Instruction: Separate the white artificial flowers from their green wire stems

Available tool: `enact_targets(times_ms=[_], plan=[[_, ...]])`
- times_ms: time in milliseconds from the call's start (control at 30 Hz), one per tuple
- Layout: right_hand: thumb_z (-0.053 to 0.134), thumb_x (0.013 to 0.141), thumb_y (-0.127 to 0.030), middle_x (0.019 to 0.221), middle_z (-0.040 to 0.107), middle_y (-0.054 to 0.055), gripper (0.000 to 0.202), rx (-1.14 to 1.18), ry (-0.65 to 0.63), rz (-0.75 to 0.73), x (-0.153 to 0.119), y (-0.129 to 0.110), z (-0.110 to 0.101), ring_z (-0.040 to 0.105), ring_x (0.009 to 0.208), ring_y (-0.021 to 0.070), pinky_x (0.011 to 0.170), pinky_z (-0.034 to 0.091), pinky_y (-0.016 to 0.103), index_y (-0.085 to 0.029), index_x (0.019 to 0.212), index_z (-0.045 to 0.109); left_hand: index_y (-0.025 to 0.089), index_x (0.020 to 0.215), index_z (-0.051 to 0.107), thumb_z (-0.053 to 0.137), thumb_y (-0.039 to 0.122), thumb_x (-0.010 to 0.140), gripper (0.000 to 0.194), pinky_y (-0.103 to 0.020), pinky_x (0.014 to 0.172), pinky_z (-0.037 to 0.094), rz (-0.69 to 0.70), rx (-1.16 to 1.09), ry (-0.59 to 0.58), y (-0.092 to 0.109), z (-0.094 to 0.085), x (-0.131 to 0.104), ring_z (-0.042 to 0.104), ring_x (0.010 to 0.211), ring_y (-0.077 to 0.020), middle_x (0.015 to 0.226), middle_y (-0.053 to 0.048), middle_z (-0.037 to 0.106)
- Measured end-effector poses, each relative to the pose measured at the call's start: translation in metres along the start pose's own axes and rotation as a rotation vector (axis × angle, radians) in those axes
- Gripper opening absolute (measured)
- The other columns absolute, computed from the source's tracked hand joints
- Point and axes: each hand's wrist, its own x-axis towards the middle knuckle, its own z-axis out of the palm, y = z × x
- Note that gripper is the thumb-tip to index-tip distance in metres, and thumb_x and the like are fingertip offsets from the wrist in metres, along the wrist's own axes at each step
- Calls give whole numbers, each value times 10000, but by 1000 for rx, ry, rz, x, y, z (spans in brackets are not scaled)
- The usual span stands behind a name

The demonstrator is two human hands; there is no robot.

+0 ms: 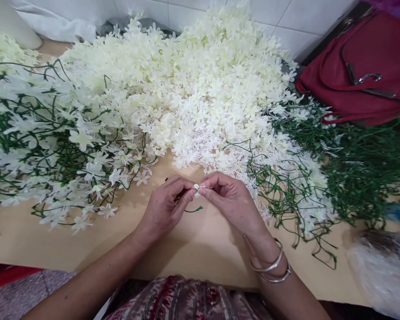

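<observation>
Both hands meet above the table's front, fingertips nearly touching around a small white artificial flower (197, 188). My left hand (168, 202) is closed in a pinch, and a green stem (194, 210) shows just below its fingers; its other end is hidden in the hand. My right hand (231, 200) pinches the flower's white part between thumb and forefinger. Ahead of the hands lies a big heap of loose white artificial flowers (216, 93). At the left, white flowers on green stems (82, 138) are piled together.
Bare green stems (363, 164) lie tangled on the right, some over the white flowers. Behind them stands a red bag (366, 71) by the tiled wall (200, 3). A clear plastic bag (383, 271) sits at the front right of the tan table (206, 253).
</observation>
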Motion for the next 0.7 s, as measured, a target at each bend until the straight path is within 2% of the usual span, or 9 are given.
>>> enact_targets(times_ms=[267, 433, 700], plan=[[881, 781, -414, 847, 748, 10, 216, 66, -49, 43, 2, -5, -10, 663, 815, 162, 809, 541, 316, -238, 842, 772, 193, 957, 692, 622, 182, 1013, 90, -223, 689, 456, -33, -43, 50, 1, 3, 0, 609, 746, -120, 808, 5, 651], [896, 759, -404, 800, 725, 2, 234, 45, -23, 44, 3, -5, -12, 638, 766, 147, 755, 531, 292, -226, 824, 759, 196, 955, 696, 619, 193, 1015, 97, -234, 690, 455, -37, -39, 33, 2, 3, -1, 613, 745, -128, 811, 1, 660], [846, 809, -377, 797, 714, 13, 193, -41, -44, 49, 2, -7, -9, 634, 753, 154, 722, 527, 294, -216, 810, 740, 190, 936, 669, 599, 156, 1013, 109, -236, 691, 460, -2, -2, 21, 3, 1, -2, 615, 756, -138, 814, -9, 662]])
